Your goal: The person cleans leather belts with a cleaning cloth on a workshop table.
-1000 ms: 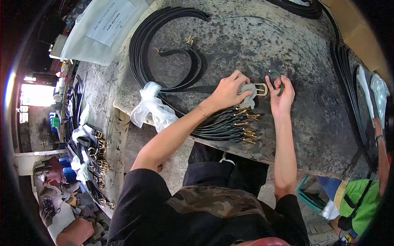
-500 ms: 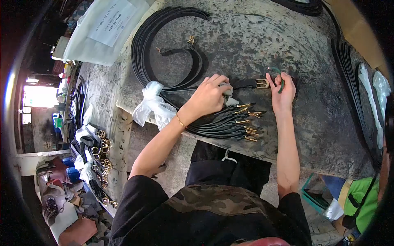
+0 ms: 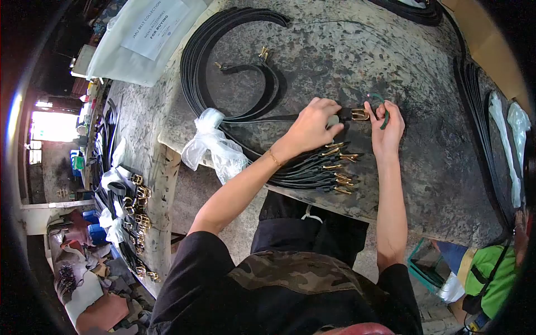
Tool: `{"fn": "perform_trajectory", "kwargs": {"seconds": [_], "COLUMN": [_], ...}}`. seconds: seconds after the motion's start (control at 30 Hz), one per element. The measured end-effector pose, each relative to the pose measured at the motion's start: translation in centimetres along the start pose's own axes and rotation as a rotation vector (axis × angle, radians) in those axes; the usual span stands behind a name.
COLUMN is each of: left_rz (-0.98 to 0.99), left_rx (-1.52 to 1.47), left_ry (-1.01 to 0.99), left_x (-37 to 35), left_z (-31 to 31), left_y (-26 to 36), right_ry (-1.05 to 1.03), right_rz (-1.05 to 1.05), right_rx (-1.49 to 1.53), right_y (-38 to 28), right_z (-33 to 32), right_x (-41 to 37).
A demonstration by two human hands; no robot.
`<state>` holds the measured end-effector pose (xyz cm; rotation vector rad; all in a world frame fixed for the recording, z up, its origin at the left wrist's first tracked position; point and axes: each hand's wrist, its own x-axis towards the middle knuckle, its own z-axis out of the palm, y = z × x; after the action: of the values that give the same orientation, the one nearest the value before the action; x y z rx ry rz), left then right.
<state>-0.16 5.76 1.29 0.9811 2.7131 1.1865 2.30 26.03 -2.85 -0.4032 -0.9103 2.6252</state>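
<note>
A black belt (image 3: 273, 118) runs across the worktable to its gold buckle (image 3: 359, 114). My left hand (image 3: 314, 127) is closed round a whitish-grey cloth (image 3: 333, 120), pressed on the strap just left of the buckle. At the buckle's right side, my right hand (image 3: 388, 127) has its thumb against or very near the metal. Its curled fingers hold a thin, curved dark green piece (image 3: 384, 114) whose kind I cannot make out. Below my left hand lies a bundle of black belts (image 3: 298, 177) with gold buckles, wrapped in clear plastic (image 3: 211, 142) at the left.
The stained worktable (image 3: 435, 167) carries curled black belts (image 3: 192, 61) at the upper left and more belts (image 3: 474, 106) along the right edge. A white bag (image 3: 120, 58) with a printed label stands at the upper left. Bundled belts (image 3: 131, 223) lie farther left. A green bag (image 3: 499, 279) sits lower right.
My left hand has slid right along the strap with the cloth, closer to the buckle. My right hand stays almost in place, still with the green piece.
</note>
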Motion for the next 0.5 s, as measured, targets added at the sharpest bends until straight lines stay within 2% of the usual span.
{"fn": "perform_trajectory", "kwargs": {"seconds": [0.03,0.07,0.37,0.5], "left_rz": [0.093,0.034,-0.083,-0.041], "left_rx": [0.144,0.141,0.111,0.104], "left_ry": [0.030,0.027,0.118,0.127], "left_x": [-0.1,-0.2,-0.3,-0.6], "left_z": [0.4,0.7,1.1,1.0], "left_y": [0.3,0.6,0.5,0.2], "right_ry": [0.008,0.017,0.040,0.027], "right_rz": [0.011,0.023,0.050,0.053], "right_rx": [0.024,0.052,0.059,0.058], "right_y": [-0.1,-0.1,-0.1,0.0], "right_z": [0.0,0.0,-0.1,-0.3], "right_x": [0.0,-0.1,0.0,0.2]}}
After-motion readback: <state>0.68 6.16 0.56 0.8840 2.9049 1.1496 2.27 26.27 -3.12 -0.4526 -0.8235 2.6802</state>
